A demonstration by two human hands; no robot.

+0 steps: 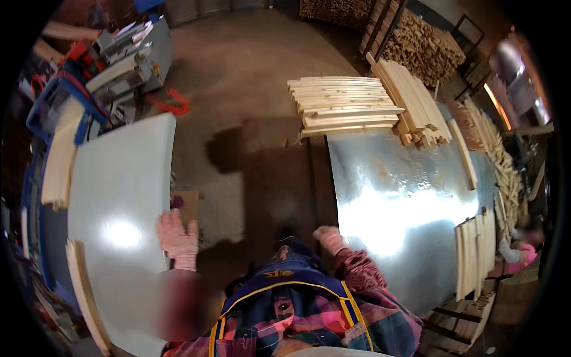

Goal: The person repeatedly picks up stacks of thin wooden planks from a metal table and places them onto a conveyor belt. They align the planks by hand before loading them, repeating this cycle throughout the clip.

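My left hand (178, 239), in a pale pinkish knit glove, is open with its fingers stretched out. It is at the right edge of a smooth grey machine table (119, 178), just below a dark round knob (176, 202). Nothing shows in its grasp. My right hand (329, 238), gloved alike, hangs beside the left edge of a shiny metal-topped table (380, 184). Its fingers look curled in, and no object shows in them. A row of light wooden strips (345, 104) lies across the far end of the metal table.
More strips (410, 98) are stacked beside that row, with a shorter bundle (476, 256) on the right edge. One long strip (86, 297) lies on the grey table's left side. Machinery with a red coiled hose (172, 102) stands far left. A person in pink (523, 259) is at far right.
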